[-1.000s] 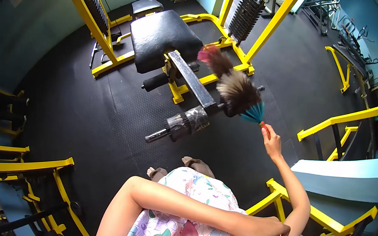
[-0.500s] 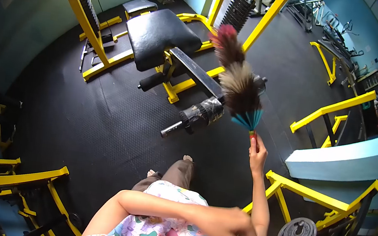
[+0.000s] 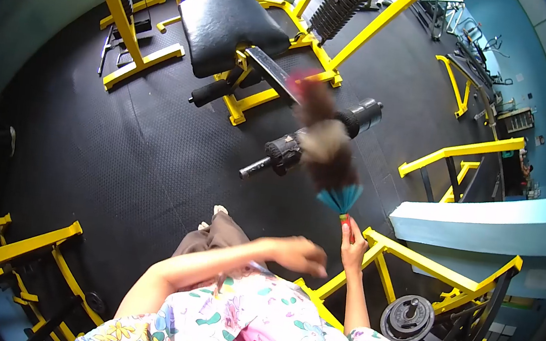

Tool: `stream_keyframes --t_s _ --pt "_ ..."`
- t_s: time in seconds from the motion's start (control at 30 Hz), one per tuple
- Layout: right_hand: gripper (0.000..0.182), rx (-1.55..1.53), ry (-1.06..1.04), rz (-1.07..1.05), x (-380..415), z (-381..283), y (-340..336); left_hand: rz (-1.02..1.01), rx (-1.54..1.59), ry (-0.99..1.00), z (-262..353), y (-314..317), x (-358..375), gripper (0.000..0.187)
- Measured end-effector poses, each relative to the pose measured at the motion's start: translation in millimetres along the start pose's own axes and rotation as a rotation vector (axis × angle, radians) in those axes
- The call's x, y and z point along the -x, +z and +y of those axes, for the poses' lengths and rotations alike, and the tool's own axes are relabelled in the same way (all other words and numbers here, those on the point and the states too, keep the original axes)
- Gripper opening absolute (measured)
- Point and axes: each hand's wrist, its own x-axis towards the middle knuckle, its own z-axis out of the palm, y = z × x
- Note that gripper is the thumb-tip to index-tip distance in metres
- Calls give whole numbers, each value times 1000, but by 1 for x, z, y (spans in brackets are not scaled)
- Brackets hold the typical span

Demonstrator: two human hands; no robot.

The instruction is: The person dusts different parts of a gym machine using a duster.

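Observation:
A feather duster [image 3: 332, 157], with red, brown and cream feathers and a teal base, is blurred by motion. Its red handle is in my right hand [image 3: 353, 243], whose fingers wrap round it. The feathers overlap the padded roller bar [image 3: 285, 151] of a bench machine in the view. My left hand [image 3: 300, 254] hangs in front of my chest, with its fingers curled and somewhat blurred; what it holds, if anything, cannot be made out. It does not touch the duster.
Ahead stands a black padded seat [image 3: 229, 25] on a yellow frame. Weight plates [image 3: 407, 319] on a yellow machine are close at the right, beside a pale blue ledge [image 3: 485, 220]. Another yellow frame [image 3: 25, 249] stands at the lower left.
My left hand has moved up and left, away from my right arm. The duster and my right hand have shifted left and down in the view. The camera's view has shifted too.

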Motion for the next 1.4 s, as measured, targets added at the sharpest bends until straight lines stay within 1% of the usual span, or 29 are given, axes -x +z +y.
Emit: stream_keyframes --t_s 0.03,0.1,0.13,0.17,0.23,0.27,0.33,0.4,0.43,0.47,0.53,0.57,0.67,0.73,0.8,0.83,0.87,0.93,0.97,1.03,1.07,1.13,1.17,1.2,1.27,1.3,1.33,1.37,1.4 --pt "33 44 16 -29 1 -4 3 181 -199 -105 -16 -18 12 34" --pt "32 123 -3 -115 6 -7 5 480 -584 -559 -47 -43 30 34" --pt "30 146 -43 -169 12 -8 3 752 -772 -699 -64 -48 37 33" --pt "29 123 -84 -179 12 -16 -1 1000 -918 -691 -86 -51 43 31" --pt "28 95 -143 -170 9 -32 -10 1091 -1026 -654 -102 -56 46 34" --pt "29 109 -35 -187 2 -45 -16 1147 -1027 -667 -99 -56 41 34" --pt "29 142 -25 -117 -7 -44 -15 1164 -1088 -676 -105 -58 39 33" --pt "29 161 -32 -130 -9 -51 -14 1238 -1000 -644 -109 -70 42 33" --pt "29 228 -34 -178 -6 -56 -14 1270 -1094 -608 -110 -78 47 34" --pt "29 292 -36 -223 -2 -59 -12 1275 -1096 -608 -111 -84 50 34" --pt "29 242 -40 -241 11 -62 -5 1236 -1087 -521 -101 -92 59 33" --pt "29 192 -7 -217 17 -64 1 1112 -968 -552 -113 -91 59 36" --pt "30 146 128 -115 34 -85 23 1001 -362 -429 -130 -104 66 34" --pt "31 150 124 -94 56 -88 41 920 -321 -375 -153 -114 69 33" --pt "30 145 186 -156 72 -94 48 795 -211 -50 -176 -120 65 35" --pt "30 144 196 -144 71 -101 50 841 -292 121 -201 -116 59 27" --pt "30 126 236 -167 71 -109 51 997 -876 560 -221 -125 36 18" --pt "30 46 345 -139 80 -118 62 631 -416 265 -216 -129 59 29" --pt "31 35 367 -108 87 -121 71 603 -413 275 -213 -133 64 29" --pt "31 48 388 -101 107 -112 87 297 230 -334 -146 -156 84 34" --pt "32 134 256 -93 115 -112 92 273 227 -336 -153 -155 81 34" --pt "32 48 404 -48 116 -138 98 402 288 71 -185 -149 67 38" --pt "32 8 448 12 125 -131 107 462 319 272 -193 -150 68 39" --pt "32 -85 598 19 125 -144 112 243 485 -111 -162 -168 83 40" --pt "32 -267 707 123 129 -161 139 164 466 -425 -159 -177 76 40" --pt "32 -220 630 114 132 -165 152 147 462 -434 -163 -175 75 40" --pt "31 -212 602 114 136 -171 165 286 317 -281 -168 -175 75 39" --pt "32 -295 678 130 140 -176 172 419 170 -127 -174 -174 77 38" --pt "32 -379 753 146 137 -186 177 406 168 -135 -176 -176 79 38"
